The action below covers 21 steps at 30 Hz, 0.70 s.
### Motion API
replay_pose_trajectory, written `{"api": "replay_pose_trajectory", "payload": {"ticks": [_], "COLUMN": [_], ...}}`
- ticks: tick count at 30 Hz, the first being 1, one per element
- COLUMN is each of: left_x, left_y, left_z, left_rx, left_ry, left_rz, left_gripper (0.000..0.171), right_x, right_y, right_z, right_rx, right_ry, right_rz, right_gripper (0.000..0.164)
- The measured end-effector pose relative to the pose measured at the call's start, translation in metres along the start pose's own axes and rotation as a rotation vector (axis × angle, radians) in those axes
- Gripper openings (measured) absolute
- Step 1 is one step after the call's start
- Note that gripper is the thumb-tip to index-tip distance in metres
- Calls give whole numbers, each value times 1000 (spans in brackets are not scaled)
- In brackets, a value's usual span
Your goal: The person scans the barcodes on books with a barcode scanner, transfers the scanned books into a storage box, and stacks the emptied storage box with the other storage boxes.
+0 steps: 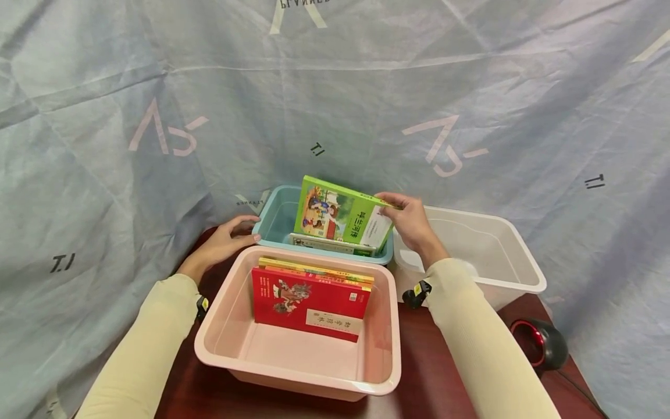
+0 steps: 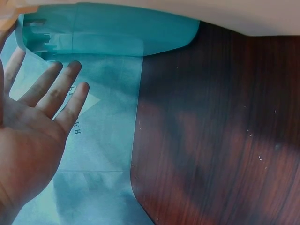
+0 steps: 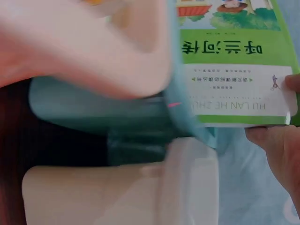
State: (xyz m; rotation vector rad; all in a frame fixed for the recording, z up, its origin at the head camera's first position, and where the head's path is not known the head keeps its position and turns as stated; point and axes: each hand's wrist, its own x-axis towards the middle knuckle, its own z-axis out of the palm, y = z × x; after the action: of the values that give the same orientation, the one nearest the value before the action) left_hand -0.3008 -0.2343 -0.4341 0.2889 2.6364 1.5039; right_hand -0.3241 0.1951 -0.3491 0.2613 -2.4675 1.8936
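Note:
My right hand (image 1: 410, 221) grips the upper right corner of a green book (image 1: 342, 212) with a picture on its cover. The book stands tilted in the blue bin (image 1: 274, 218), behind another book (image 1: 330, 244) whose edge shows. In the right wrist view, the thumb and fingers pinch the corner of the green book (image 3: 229, 75). My left hand (image 1: 225, 241) is at the left rim of the blue bin, fingers extended; the left wrist view shows the palm (image 2: 33, 140) with the fingers spread beside the bin's wall.
In front, a pink bin (image 1: 298, 372) holds a red book (image 1: 309, 302) and several yellow-edged books (image 1: 319, 269) standing upright. To the right is a white bin (image 1: 481, 244). A black device with a red ring (image 1: 541, 343) sits on the dark table (image 1: 429, 372). Grey cloth (image 1: 335, 105) hangs behind.

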Motion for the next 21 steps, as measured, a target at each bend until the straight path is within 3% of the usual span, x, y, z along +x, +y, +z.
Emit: {"api": "replay_pose_trajectory", "payload": {"ticks": [13, 16, 21], "left_x": [3, 3, 3], "left_y": [-1, -2, -5], "left_z": [1, 1, 0], "left_rx": [-13, -9, -4], "left_ry": [-2, 1, 12], "left_rz": [-3, -4, -13], "left_gripper": [65, 64, 64], "right_x": [-31, -33, -30], "right_y": [24, 26, 27], "right_z": [16, 21, 29], "right_rx": [-192, -259, -275], "right_ry": [-212, -254, -320], "right_rz": [-17, -52, -56], "right_gripper": [29, 28, 28]}}
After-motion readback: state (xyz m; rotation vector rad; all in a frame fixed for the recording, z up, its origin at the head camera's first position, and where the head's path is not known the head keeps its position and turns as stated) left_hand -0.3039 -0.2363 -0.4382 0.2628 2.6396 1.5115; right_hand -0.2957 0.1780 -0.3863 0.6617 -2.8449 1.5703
